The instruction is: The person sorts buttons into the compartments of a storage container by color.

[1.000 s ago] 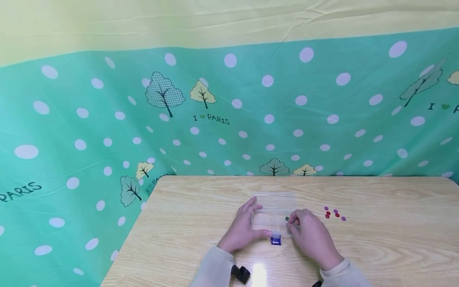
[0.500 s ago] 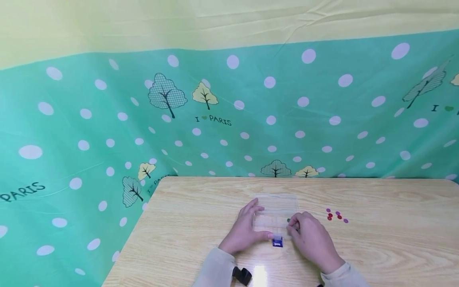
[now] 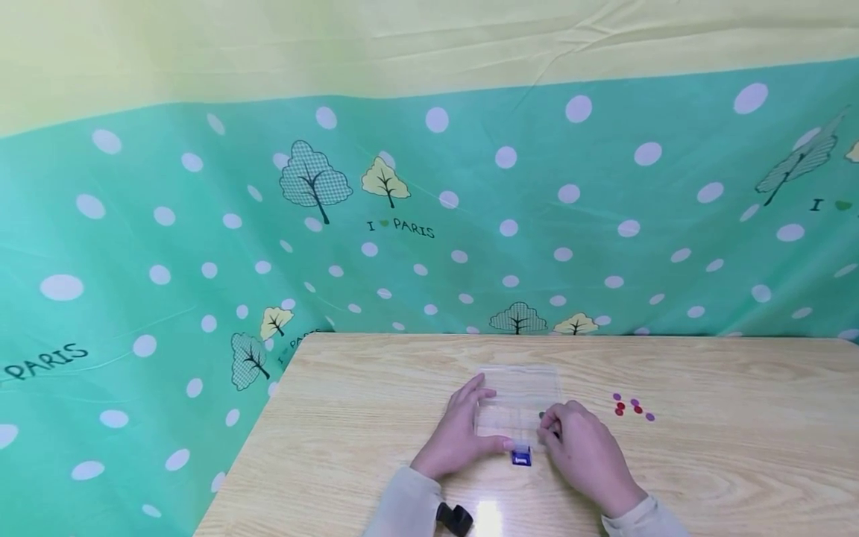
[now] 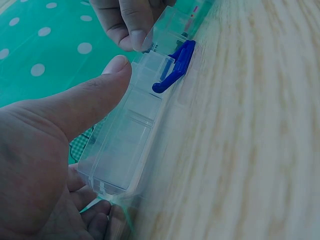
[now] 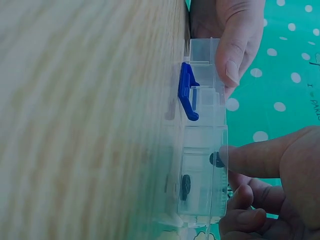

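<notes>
1. Wooden table (image 3: 356,410) stands before green dotted cloth (image 3: 403,265); on it is the clear box (image 3: 517,410), blue clasp (image 3: 521,456) toward me.
2. My left hand (image 3: 461,438) grips the box at its left end.
3. My right hand (image 3: 584,451) pinches a dark disc (image 5: 215,159) at the box's right part; second disc (image 5: 186,187) lies inside.
4. Since one second ago, almost nothing moved; so, I judge, release is not yet made.
5. Red discs (image 3: 638,409) lie farther right.

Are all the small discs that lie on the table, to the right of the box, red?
No, purple discs lie to the right of the box, among red discs.
</notes>
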